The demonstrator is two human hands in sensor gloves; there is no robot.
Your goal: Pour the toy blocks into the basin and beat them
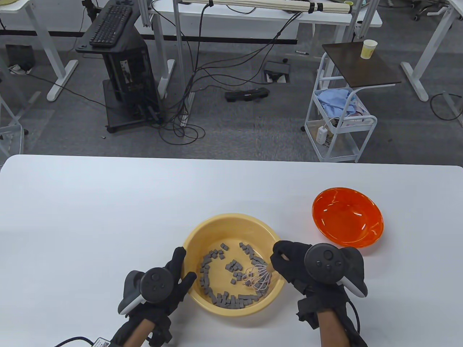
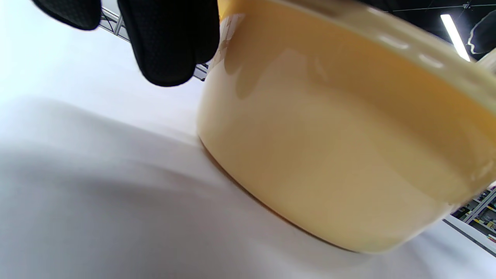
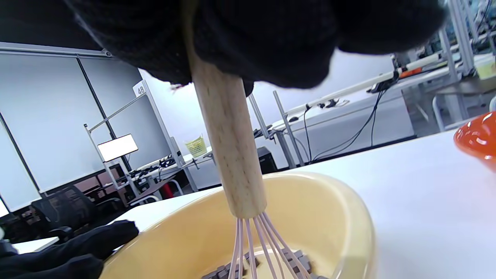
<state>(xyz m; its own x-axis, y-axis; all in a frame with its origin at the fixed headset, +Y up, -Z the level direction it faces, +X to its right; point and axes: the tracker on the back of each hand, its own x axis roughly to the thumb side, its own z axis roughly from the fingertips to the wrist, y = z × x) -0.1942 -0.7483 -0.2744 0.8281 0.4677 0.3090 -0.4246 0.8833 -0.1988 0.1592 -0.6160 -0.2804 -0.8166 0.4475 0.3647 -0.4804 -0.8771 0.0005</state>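
Whisk in the basin of blocks

From above, the right hand (image 1: 289, 265) grips a whisk (image 1: 258, 277) among grey blocks (image 1: 224, 298) in the yellow basin (image 1: 231, 224), while the left hand (image 1: 170, 285) lies open-fingered against its rim on the white table (image 1: 108, 217). The left wrist view shows fingers (image 2: 166, 42) beside the basin wall. The right wrist view shows the wooden handle (image 3: 228, 143) clasped, desks behind.

Even, bright overhead light fills the table view, which is sharp, with straight lines bowing near its edges. White glare streaks the orange bowl (image 1: 347, 216). In the left wrist view a ceiling strip light (image 2: 455, 37) glows, and the desk (image 2: 97, 217) is blurred and softly shadowed.
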